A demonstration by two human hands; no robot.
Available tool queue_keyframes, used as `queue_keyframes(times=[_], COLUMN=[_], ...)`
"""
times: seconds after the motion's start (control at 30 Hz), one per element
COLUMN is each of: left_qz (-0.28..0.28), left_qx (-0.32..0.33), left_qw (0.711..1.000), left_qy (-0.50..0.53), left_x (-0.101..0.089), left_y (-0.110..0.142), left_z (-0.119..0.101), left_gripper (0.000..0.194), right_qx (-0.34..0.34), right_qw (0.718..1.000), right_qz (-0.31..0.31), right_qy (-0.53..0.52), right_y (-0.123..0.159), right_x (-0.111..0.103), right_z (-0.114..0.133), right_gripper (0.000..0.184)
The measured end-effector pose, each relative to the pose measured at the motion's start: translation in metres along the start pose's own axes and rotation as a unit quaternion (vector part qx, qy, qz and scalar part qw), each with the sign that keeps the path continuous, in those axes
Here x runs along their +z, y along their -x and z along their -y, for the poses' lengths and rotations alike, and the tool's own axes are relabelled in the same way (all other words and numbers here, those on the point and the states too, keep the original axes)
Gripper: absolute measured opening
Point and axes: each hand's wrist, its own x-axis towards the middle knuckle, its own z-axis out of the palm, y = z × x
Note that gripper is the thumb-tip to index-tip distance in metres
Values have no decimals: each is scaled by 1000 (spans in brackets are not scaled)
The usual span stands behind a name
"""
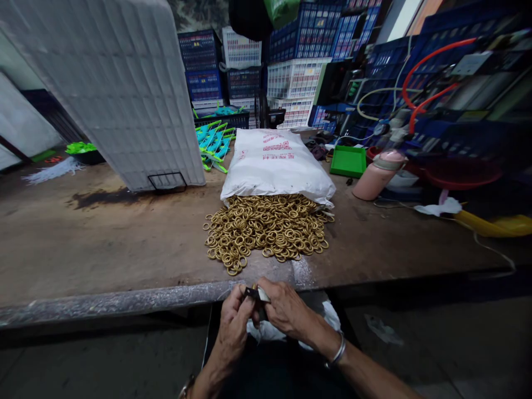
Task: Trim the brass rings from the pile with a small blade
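My left hand [233, 324] and my right hand [285, 307] meet just below the front edge of the workbench [103, 244]. Between their fingertips they pinch a small black and silver part [255, 293]. A bracelet sits on my right wrist. Beyond the hands lies a heap of brass-coloured rings [266, 230], spilled from the mouth of a white sack [276, 163] with red print. A white plastic bag [266, 331] rests in my lap under the hands.
A tall white woven bag [116, 83] stands at the left. A green tray [348, 160], a pink bottle [378, 176], red hoses [432, 72] and a yellow object [494, 224] are at the right. Stacked blue and white crates [291, 72] line the back, with turquoise parts [214, 141].
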Motion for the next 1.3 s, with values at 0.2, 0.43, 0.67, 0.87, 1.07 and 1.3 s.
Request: queue_keyframes(times=[0.2,0.43,0.67,0.87,1.07,1.3], left_qz=[-29,-17,-7,6,88,-7], left_qx=[-3,14,28,29,3,-91], left_qw=[999,999,999,999,991,970], left_qy=[-25,-40,-46,-26,96,224], left_x=[2,-2,-5,-6,-2,-15], left_y=[1,1,4,10,22,8], left_z=[-5,4,1,-5,-25,-4], left_gripper=[30,26,25,24,23,22], right_qx=[7,7,-11,-17,67,116], right_qw=[999,1000,999,999,988,978], right_qz=[-14,-7,25,35,-7,-91], right_qy=[35,23,-24,1,137,147], right_y=[-1,0,-1,-4,-17,-62], right_x=[2,-3,-10,-7,2,13], right_z=[3,7,12,6,-12,-7], right_gripper=[22,21,19,19,21,16])
